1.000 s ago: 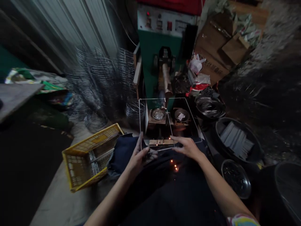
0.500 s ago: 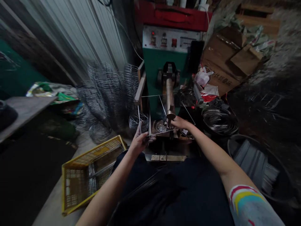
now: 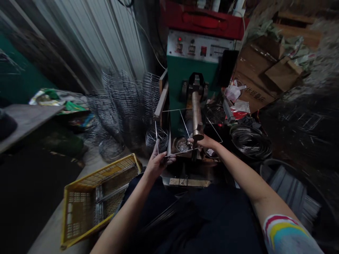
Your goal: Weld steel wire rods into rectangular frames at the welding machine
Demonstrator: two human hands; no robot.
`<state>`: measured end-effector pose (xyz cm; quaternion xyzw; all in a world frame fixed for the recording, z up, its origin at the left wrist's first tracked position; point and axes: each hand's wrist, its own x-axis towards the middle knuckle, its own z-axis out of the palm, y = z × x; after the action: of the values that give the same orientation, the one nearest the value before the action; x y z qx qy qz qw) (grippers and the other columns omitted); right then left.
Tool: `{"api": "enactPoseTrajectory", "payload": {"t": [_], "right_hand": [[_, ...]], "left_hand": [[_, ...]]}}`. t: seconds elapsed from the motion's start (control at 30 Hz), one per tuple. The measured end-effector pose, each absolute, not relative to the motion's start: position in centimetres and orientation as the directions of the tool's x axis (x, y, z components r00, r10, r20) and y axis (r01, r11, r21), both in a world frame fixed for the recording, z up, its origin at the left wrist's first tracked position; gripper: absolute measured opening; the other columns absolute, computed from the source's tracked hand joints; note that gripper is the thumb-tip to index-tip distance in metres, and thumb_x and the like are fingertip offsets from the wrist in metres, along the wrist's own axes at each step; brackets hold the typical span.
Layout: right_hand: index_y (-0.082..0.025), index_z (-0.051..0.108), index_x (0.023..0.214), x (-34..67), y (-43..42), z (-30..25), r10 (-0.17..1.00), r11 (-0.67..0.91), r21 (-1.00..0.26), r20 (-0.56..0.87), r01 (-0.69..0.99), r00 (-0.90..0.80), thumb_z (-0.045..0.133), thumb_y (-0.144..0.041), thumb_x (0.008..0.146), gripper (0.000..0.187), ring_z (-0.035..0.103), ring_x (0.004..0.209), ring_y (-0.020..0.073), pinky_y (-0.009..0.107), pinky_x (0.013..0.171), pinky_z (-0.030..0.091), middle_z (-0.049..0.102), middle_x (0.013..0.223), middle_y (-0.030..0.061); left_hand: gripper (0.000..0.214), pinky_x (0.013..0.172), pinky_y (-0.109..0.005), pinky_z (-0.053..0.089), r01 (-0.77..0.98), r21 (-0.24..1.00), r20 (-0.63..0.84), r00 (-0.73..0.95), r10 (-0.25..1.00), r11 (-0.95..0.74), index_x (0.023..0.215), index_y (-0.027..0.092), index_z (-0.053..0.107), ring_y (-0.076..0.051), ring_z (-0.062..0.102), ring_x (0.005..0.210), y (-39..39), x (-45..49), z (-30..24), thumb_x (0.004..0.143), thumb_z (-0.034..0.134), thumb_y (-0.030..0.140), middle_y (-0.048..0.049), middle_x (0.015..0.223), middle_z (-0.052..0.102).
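The wire frame (image 3: 185, 128) is a thin rectangular outline of bright metal rod with a cross rod through its middle. It is held roughly level in front of the green machine (image 3: 192, 76), with its near edge under the machine's cylindrical copper-coloured electrode arm (image 3: 196, 114).

The left hand (image 3: 157, 163) grips the frame's near left corner; the grip is closed, fingers curled round the rod with the thumb on top. The right hand (image 3: 206, 141) rests on the near edge of the frame, just beside the lower tip of the electrode arm; its fingers are bent over the rod, but whether this grip is fully closed cannot be told.

Below the frame, a small round metal dish (image 3: 182, 144) holds shiny small parts. Left of the machine stand stacks of curved wire racks (image 3: 124, 102). A yellow perforated plastic crate (image 3: 97, 197) lies tilted on the floor by the left forearm. Coils of dark wire (image 3: 250, 141) lie to the right, near crumpled cardboard boxes (image 3: 265, 70).
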<state>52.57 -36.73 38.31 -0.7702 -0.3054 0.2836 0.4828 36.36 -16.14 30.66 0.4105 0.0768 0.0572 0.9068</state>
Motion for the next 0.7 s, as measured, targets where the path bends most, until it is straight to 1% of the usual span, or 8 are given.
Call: {"api": "enactPoseTrajectory", "payload": {"t": [0.13, 0.3, 0.4, 0.43, 0.5, 0.57, 0.63, 0.7], "right_hand": [[-0.018, 0.052, 0.073, 52.4, -36.5, 38.6, 0.739, -0.347, -0.91, -0.116, 0.227, 0.664, 0.069, -0.047, 0.076, 0.034, 0.049, 0.044, 0.008, 0.018, 0.039, 0.039, 0.054, 0.058, -0.0042], [-0.018, 0.051, 0.07, 53.0, -36.2, 37.6, 0.739, -0.34, -0.899, -0.074, 0.277, 0.669, 0.067, -0.04, 0.077, 0.028, 0.05, 0.052, 0.0101, 0.02, 0.046, 0.042, 0.053, 0.06, -0.0029], [-0.017, 0.054, 0.068, 54.1, -36.8, 37.2, 0.732, -0.408, -0.812, -0.019, 0.416, 0.681, 0.067, -0.033, 0.078, 0.023, 0.057, 0.062, 0.0139, 0.022, 0.057, 0.045, 0.059, 0.065, 0.0002], [-0.016, 0.057, 0.071, 54.5, -37.5, 37.4, 0.697, -0.464, -0.748, 0.021, 0.474, 0.716, 0.066, -0.031, 0.078, 0.019, 0.059, 0.068, 0.0157, 0.023, 0.062, 0.046, 0.062, 0.069, 0.0017], [-0.016, 0.062, 0.081, 55.3, -39.3, 37.9, 0.541, -0.63, -0.593, 0.13, 0.502, 0.831, 0.063, -0.03, 0.082, 0.015, 0.063, 0.081, 0.0196, 0.026, 0.072, 0.048, 0.068, 0.081, 0.0064], [-0.016, 0.063, 0.092, 55.5, -41.6, 38.7, 0.33, -0.76, -0.536, 0.171, 0.369, 0.928, 0.06, -0.03, 0.086, 0.016, 0.064, 0.093, 0.0222, 0.029, 0.08, 0.048, 0.069, 0.095, 0.0111], [-0.016, 0.062, 0.093, 54.6, -43.8, 39.1, 0.206, -0.798, -0.564, 0.073, 0.211, 0.976, 0.055, -0.029, 0.088, 0.015, 0.067, 0.09, 0.0222, 0.029, 0.078, 0.05, 0.07, 0.094, 0.0117], [-0.017, 0.059, 0.091, 52.3, -45.8, 38.6, 0.198, -0.794, -0.595, -0.05, 0.13, 0.979, 0.048, -0.029, 0.091, 0.016, 0.069, 0.071, 0.0196, 0.027, 0.065, 0.051, 0.07, 0.081, 0.0082]], "left_hand": [[0.098, 0.055, -0.026, 0.058, -0.043, 0.763, -0.092, 0.98, 0.174, 0.645, 0.155, 0.03, 0.0, -0.023, 0.074, 0.069, -15.8, 36.3, 30.9, 0.083, 0.064, 0.012, -0.0061, 0.077, 0.075], [0.095, 0.056, -0.026, 0.059, -0.018, 0.799, -0.104, 0.981, 0.167, 0.602, 0.155, 0.028, 0.002, -0.023, 0.074, 0.072, -15.4, 36.1, 30.7, 0.084, 0.063, 0.012, -0.0075, 0.078, 0.075], [0.092, 0.056, -0.024, 0.058, -0.006, 0.809, -0.107, 0.982, 0.156, 0.587, 0.155, 0.026, 0.002, -0.023, 0.074, 0.072, -15.2, 36.4, 30.5, 0.085, 0.061, 0.013, -0.0108, 0.082, 0.076], [0.092, 0.056, -0.024, 0.059, -0.007, 0.811, -0.103, 0.983, 0.154, 0.586, 0.155, 0.025, 0.002, -0.023, 0.075, 0.072, -15.1, 36.5, 30.5, 0.086, 0.061, 0.014, -0.0112, 0.082, 0.076], [0.095, 0.056, -0.025, 0.059, -0.015, 0.809, -0.093, 0.984, 0.152, 0.588, 0.155, 0.027, 0.0, -0.023, 0.074, 0.071, -15.1, 36.8, 30.6, 0.085, 0.061, 0.013, -0.0097, 0.081, 0.076], [0.099, 0.055, -0.025, 0.058, -0.017, 0.798, -0.089, 0.985, 0.145, 0.603, 0.155, 0.029, -0.004, -0.023, 0.074, 0.069, -15.2, 36.6, 30.6, 0.083, 0.063, 0.013, -0.0068, 0.078, 0.076], [0.101, 0.055, -0.025, 0.058, -0.009, 0.782, -0.093, 0.987, 0.131, 0.624, 0.155, 0.03, -0.005, -0.023, 0.074, 0.069, -15.6, 35.3, 30.5, 0.082, 0.064, 0.014, -0.006, 0.077, 0.075], [0.1, 0.058, -0.028, 0.059, 0.017, 0.767, -0.114, 0.987, 0.111, 0.641, 0.155, 0.028, -0.005, -0.023, 0.074, 0.072, -16.4, 32.5, 30.0, 0.083, 0.065, 0.016, -0.0073, 0.08, 0.075]]}}
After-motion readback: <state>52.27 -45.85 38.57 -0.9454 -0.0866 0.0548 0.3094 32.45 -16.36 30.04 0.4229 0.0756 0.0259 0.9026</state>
